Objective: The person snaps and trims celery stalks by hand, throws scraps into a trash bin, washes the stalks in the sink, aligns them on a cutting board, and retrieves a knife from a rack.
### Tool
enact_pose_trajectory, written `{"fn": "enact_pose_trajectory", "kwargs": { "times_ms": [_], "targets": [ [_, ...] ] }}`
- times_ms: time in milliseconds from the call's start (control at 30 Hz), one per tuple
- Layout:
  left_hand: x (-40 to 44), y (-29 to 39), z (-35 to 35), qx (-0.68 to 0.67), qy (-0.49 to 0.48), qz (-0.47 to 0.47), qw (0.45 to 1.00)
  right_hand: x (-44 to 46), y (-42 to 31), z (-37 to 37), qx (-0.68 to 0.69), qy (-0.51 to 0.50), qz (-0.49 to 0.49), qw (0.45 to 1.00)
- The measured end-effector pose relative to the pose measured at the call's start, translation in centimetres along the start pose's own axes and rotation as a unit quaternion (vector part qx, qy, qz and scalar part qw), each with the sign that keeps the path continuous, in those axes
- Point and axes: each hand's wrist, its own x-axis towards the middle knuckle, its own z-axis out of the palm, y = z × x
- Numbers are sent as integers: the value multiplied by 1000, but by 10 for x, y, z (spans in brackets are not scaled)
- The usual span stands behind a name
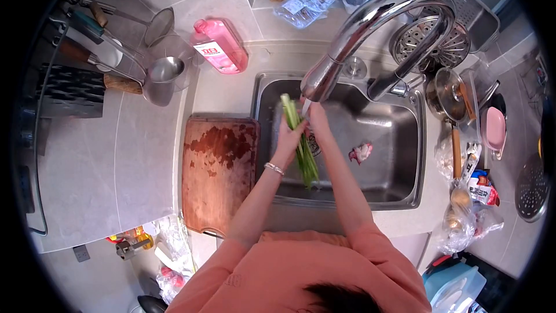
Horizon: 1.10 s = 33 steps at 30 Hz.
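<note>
My left hand [291, 138] is closed around the middle of a bunch of green stalks [305, 159], which look like celery. The bunch slants across the left side of the steel sink [394, 189], its pale cut ends up by the faucet and its thinner ends toward me. Just right of the stalks, my right hand [314, 115] is under the head of the chrome faucet [322, 78], where water seems to run. The faucet head and blur hide its fingers, so its grip is unclear. A small pinkish-white scrap [360, 153] lies on the sink floor.
Left of the sink lies a wet wooden cutting board [217, 188]. A pink detergent bottle [219, 47] stands behind it. Pans and a lidded pot [450, 94] crowd the right counter, with plastic bags [460, 220] nearer me. A knife block [72, 91] and hanging utensils are at far left.
</note>
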Motion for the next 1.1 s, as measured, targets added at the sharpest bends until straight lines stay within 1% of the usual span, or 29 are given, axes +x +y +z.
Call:
{"fn": "enact_pose_trajectory", "kwargs": {
  "times_ms": [33, 67, 133, 233, 267, 333, 367, 467, 567, 667, 700, 767, 800, 867, 900, 933, 967, 1000, 1033, 1100],
  "targets": [
    [-1, 10, 5, -74, 35, 17, 997, -28, -15, -6, -98, -16, -30, 995],
    [10, 3, -5, -106, 34, 38, 993, -54, -28, -10, -194, -31, -59, 979],
    [18, 9, -6, -212, 21, 39, 976, -87, -41, -13, -312, -27, -90, 945],
    [24, 2, -4, -332, -10, -42, 942, -96, -56, -17, -456, -3, -109, 883],
    [23, 1, -2, -329, -28, -50, 943, -94, -60, -18, -497, 7, -112, 861],
    [15, -1, 4, -321, -61, -65, 943, -84, -57, -19, -507, 41, -150, 848],
    [11, -2, 7, -320, -62, -71, 943, -80, -56, -19, -511, 56, -168, 841],
    [3, -2, 19, -312, -65, -90, 944, -74, -65, -11, -518, 40, -161, 839],
    [31, -10, 0, -287, -57, -92, 952, -77, -57, -2, -376, 60, -225, 897],
    [31, 0, 4, -232, -68, -75, 967, -77, -63, -12, -423, -6, -181, 888],
    [29, -2, 7, -249, -64, -60, 965, -73, -62, -14, -428, -11, -187, 884],
    [36, -9, 3, -266, -43, -85, 959, -62, -57, -17, -439, -16, -194, 877],
    [41, -12, 1, -275, -33, -98, 956, -57, -53, -17, -414, -23, -209, 886],
    [48, -7, -6, -263, -40, -88, 960, -52, -52, -13, -359, -39, -241, 901],
    [52, -3, -12, -257, -42, -83, 962, -53, -50, -15, -285, -86, -164, 941],
    [54, 8, -13, -277, 3, -82, 957, -59, -64, -17, -206, -132, -86, 966],
    [54, 24, -10, -297, 48, -81, 950, -64, -75, -21, -125, -176, -6, 976],
    [55, 34, -10, -317, 93, -80, 941, -68, -81, -24, -168, -169, -13, 971],
    [57, 40, -12, -333, 82, -76, 936, -72, -85, -28, -211, -161, -19, 964],
    [52, 41, -7, -331, 101, -76, 935, -75, -84, -36, -273, -145, -45, 950]
  ]
}}
